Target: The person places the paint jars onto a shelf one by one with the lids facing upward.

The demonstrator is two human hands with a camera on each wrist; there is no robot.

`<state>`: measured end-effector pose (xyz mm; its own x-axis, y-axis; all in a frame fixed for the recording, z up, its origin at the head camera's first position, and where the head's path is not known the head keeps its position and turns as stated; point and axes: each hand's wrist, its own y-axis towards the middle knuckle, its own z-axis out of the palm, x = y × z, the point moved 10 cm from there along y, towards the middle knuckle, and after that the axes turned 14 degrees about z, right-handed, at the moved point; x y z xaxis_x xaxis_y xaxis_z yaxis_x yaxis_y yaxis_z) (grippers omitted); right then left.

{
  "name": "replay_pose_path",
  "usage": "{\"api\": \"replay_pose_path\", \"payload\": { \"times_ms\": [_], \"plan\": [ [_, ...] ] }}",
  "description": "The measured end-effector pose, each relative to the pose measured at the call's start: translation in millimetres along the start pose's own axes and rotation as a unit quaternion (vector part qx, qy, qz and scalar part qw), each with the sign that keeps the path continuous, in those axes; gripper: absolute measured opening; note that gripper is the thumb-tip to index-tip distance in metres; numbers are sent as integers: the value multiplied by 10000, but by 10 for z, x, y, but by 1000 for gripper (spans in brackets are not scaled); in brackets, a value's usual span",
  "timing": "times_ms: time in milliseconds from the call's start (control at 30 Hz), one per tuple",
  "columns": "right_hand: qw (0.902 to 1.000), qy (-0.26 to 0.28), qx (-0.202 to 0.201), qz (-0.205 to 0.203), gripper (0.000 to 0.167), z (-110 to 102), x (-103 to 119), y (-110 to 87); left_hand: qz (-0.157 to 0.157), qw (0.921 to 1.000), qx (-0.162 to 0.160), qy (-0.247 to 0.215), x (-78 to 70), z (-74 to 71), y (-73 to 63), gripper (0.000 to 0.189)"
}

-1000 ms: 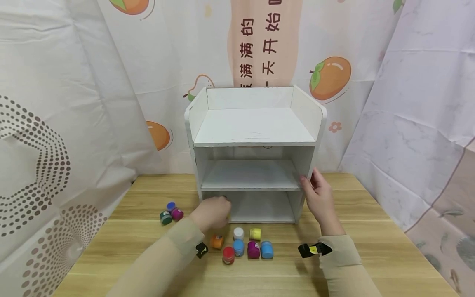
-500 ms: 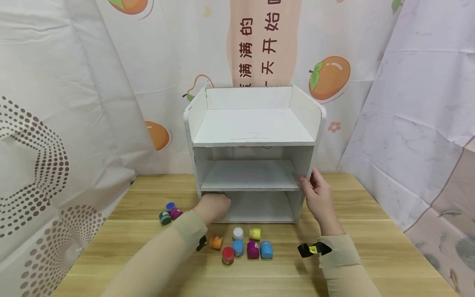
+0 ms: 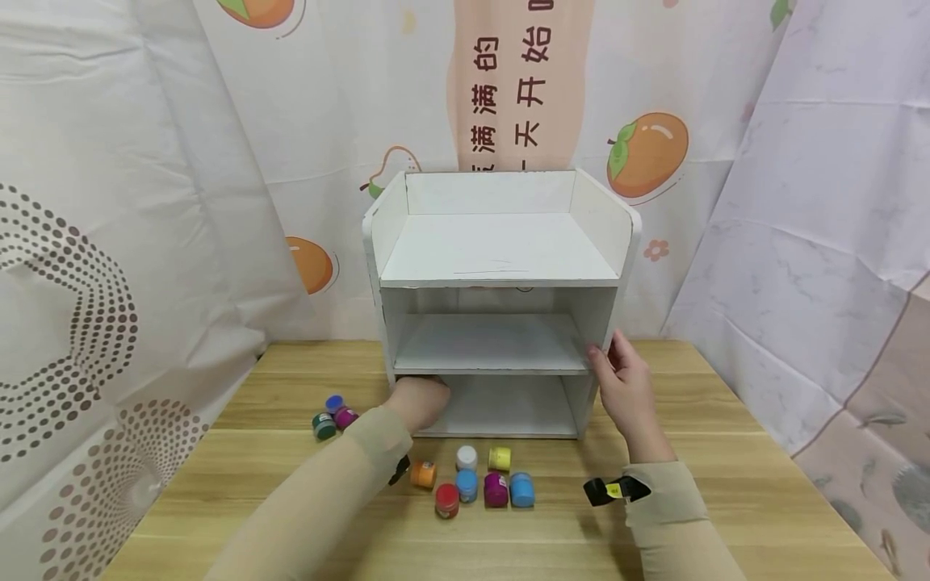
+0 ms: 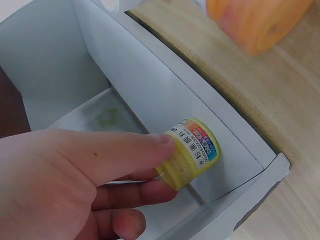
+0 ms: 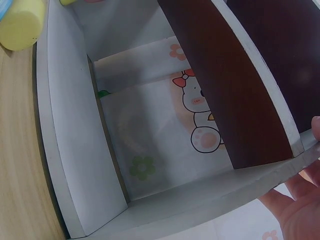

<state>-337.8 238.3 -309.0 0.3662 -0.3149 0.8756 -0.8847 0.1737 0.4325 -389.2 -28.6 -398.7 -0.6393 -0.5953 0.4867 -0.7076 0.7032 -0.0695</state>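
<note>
Yellow jar: the small, round yellow plastic paint jar [image 4: 192, 155] is inside the lower compartment of the white two-tier board shelf [image 3: 494, 246], near its front left corner; whether its base touches the board cannot be told.
Left hand: the left hand [image 3: 420, 403] pinches that jar, thumb on one side and fingers on the other, a hold that probably suits the low space under the middle board.
Right hand: the right hand [image 3: 626, 389] grips the shelf's right side panel, thumb at the front edge and fingers outside, likely to steady it.
Front jars: seven loose, squat plastic paint jars [image 3: 467, 486] in orange, white, yellow, blue, red and magenta stand or lie before the shelf's front edge, probably for easy reach.
Left jars: three more, a dark green, magenta and blue cluster [image 3: 324, 426], sit towards the left edge of the wood-grain table [image 3: 748, 492].
Jar label: Chinese 水粉画颜料, with "COLOUR" in tiny print; no brand is legible.
Curtain writing: 满满的 and 一天开始 run down the white fruit-printed curtain [image 3: 327, 121].
</note>
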Motion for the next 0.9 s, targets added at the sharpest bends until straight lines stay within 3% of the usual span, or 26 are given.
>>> {"api": "replay_pose_path", "payload": {
  "times_ms": [300,433,733,900],
  "plan": [
    [10000,-14,-41,-27,41,0,7,-2,-42,9994,-205,267,-12,-133,-41,13],
    [10000,35,-26,-28,41,-1,1,2,-87,9993,-139,343,-7,-133,-33,14],
    [10000,88,19,-22,43,2,-3,4,-90,9998,131,-136,9,-27,7,14],
    [9999,111,28,4,43,3,-7,2,-116,9995,120,-255,14,-23,6,15]
  ]
}}
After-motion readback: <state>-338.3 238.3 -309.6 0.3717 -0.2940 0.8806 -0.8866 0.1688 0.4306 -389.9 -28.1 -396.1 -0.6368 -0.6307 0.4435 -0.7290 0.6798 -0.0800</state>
